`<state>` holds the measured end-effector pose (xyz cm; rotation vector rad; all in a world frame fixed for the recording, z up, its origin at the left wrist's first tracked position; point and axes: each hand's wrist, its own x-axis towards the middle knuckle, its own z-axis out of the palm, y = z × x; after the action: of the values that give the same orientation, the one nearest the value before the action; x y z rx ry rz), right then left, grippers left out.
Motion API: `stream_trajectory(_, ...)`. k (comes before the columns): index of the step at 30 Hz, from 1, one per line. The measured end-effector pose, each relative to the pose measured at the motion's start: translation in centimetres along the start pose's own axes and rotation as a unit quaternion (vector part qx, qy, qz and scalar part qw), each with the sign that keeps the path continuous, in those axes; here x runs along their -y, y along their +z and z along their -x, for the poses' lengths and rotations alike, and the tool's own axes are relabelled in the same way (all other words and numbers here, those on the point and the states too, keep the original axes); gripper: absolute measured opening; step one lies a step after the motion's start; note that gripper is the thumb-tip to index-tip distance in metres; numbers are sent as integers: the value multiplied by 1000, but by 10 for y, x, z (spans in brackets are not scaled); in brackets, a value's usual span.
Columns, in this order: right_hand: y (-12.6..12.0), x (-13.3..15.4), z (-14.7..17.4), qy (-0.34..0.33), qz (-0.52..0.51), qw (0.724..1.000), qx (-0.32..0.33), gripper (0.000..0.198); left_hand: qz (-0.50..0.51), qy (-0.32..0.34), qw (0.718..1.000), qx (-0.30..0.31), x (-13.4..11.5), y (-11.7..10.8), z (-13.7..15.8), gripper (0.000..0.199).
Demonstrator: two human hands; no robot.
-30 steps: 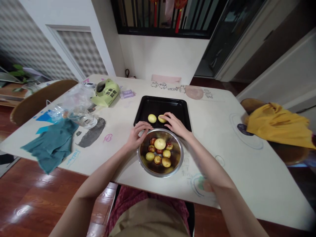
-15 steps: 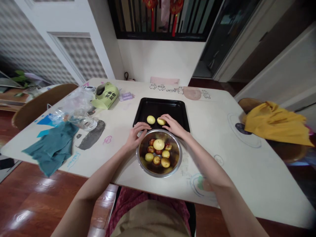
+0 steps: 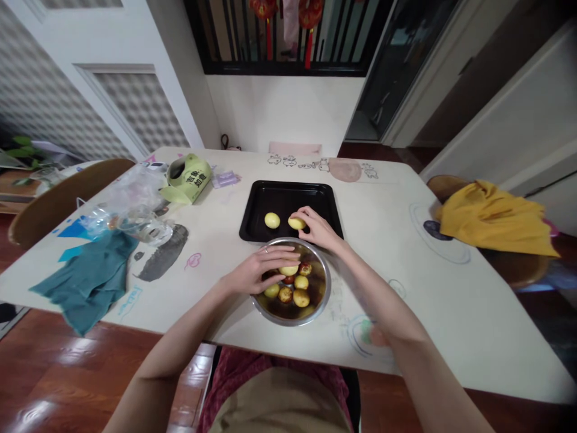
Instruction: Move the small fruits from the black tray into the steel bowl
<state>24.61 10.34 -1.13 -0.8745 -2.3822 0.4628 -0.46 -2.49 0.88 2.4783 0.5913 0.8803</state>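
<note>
My right hand [image 3: 318,230] has its thumb and fingers around a yellow fruit [image 3: 296,223] on the black baking tray [image 3: 311,191]. Left of it on the tray lies another yellow fruit [image 3: 271,221]. Over the metal bowl [image 3: 325,282], my left hand [image 3: 259,269] stretches its fingers across a large pale yellow fruit [image 3: 290,270], thumb apart; the fingers partly cover this fruit. Several smaller fruits share the bowl, some yellow [image 3: 301,297], some reddish brown [image 3: 305,268]. The bowl stands right in front of the tray.
On the left of the white table [image 3: 383,240] are a green cloth [image 3: 90,276], clear plastic packaging [image 3: 148,222], a light green carton [image 3: 192,179] and a purple packet [image 3: 226,179]. A yellow garment [image 3: 496,219] hangs over a chair at the right.
My left hand has moved from the tray's near edge down over the bowl, onto the large fruit. The right hand stays at its fruit on the tray. The view has shifted slightly.
</note>
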Motion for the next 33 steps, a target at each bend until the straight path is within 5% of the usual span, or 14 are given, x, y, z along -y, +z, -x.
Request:
stream_trajectory(10, -56, 76, 52, -6, -35, 997, 70, 44, -14, -41, 999, -5, 4, 5, 2, 34)
stream_trajectory(33, -42, 106, 69, 16, -26, 985, 170, 35, -22, -89, 995, -35, -3, 5, 1, 28)
